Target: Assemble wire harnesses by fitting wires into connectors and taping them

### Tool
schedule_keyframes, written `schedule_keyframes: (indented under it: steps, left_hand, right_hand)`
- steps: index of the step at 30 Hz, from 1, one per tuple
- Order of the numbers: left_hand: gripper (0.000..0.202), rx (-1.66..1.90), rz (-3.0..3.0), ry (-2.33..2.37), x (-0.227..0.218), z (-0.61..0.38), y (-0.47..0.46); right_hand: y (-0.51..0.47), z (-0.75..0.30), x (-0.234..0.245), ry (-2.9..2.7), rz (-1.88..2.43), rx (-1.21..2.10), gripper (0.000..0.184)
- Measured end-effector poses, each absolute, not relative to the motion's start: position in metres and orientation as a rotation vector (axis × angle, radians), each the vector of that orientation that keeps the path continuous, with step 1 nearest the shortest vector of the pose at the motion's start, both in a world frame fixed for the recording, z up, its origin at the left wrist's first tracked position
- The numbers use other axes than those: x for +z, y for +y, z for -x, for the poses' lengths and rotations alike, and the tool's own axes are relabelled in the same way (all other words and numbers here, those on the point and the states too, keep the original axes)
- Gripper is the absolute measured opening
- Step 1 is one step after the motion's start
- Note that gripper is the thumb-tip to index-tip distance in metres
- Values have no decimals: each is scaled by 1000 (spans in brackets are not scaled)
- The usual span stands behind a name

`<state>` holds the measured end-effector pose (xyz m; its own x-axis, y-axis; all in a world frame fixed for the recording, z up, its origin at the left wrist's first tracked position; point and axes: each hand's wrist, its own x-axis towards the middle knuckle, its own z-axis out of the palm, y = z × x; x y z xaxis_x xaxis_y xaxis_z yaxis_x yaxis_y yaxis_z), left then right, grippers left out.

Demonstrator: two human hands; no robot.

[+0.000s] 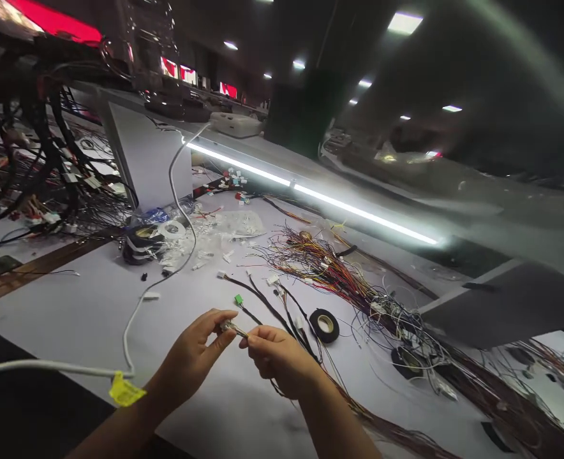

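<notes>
Over the white tabletop, my left hand (196, 345) pinches a small pale connector (227, 325) between thumb and fingers. My right hand (282, 358) grips the thin wires (240, 332) that run out of it, close to the connector's back end. The fingers partly cover both parts. Just beyond my hands lie black-sleeved wire branches (267, 305), tipped with a green connector (238, 299) and white connectors (272, 280). To the right of them a roll of black tape (315, 324) lies flat.
A thick bundle of coloured wires (332, 264) stretches from back to right. A white cable (171, 172) with a yellow tag (124, 390) crosses the left side. Clear bags (244, 224), more tape (141, 245) and a lit strip (363, 213) are behind. Dark harnesses (37, 121) hang left.
</notes>
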<state>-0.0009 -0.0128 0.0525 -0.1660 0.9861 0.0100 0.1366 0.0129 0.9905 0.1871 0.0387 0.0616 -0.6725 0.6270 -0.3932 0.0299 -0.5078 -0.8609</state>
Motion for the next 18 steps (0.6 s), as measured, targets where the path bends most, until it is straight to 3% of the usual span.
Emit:
schedule_keyframes:
  steps: [3, 7, 11, 13, 15, 18]
  left_hand:
    - [43, 1218, -860, 1234, 49, -13, -20]
    - [27, 1153, -653, 1077, 40, -23, -23]
    - [26, 1191, -488, 1117, 35, -21, -12]
    - [28, 1219, -404, 1166, 35, -21, -5]
    - [31, 1250, -375, 1206, 36, -22, 1]
    - [35, 1271, -420, 1231, 36, -25, 5]
  right_hand:
    - [32, -185, 54, -1115, 924, 2270, 31]
    - [21, -181, 52, -1392, 1064, 2071, 24]
    - [32, -221, 64, -2039, 1099, 1074, 12]
    - [46, -260, 66, -2093, 1060, 649, 15]
    - [62, -299, 61, -2091, 1191, 421, 19]
    - [74, -338, 42, -2240, 1383, 335, 25]
